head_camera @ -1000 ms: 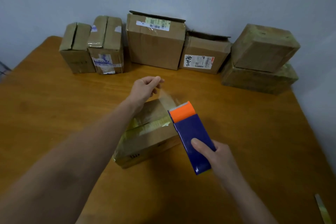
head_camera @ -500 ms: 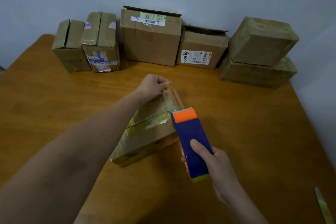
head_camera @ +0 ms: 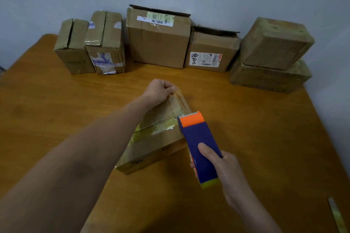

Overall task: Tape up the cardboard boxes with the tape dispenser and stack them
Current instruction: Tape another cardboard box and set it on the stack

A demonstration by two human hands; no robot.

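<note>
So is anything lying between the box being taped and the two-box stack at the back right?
Nothing visible: bare table runs from the box to the stack, though the tape dispenser sits at that side.

So over the last second the left hand point(head_camera: 160, 91) went from raised, loosely pinching the clear tape point(head_camera: 180, 101) up in the air, to down at the far end of the flat box point(head_camera: 151, 142), fist closed on the tape end. The tape dispenser point(head_camera: 198, 145) in the right hand point(head_camera: 223, 168) dropped lower and slid back toward the person, so its orange nose now sits at the box's right edge. Tape looks pulled flatter over the lid, though it's hard to tell if it's stuck down.
</note>
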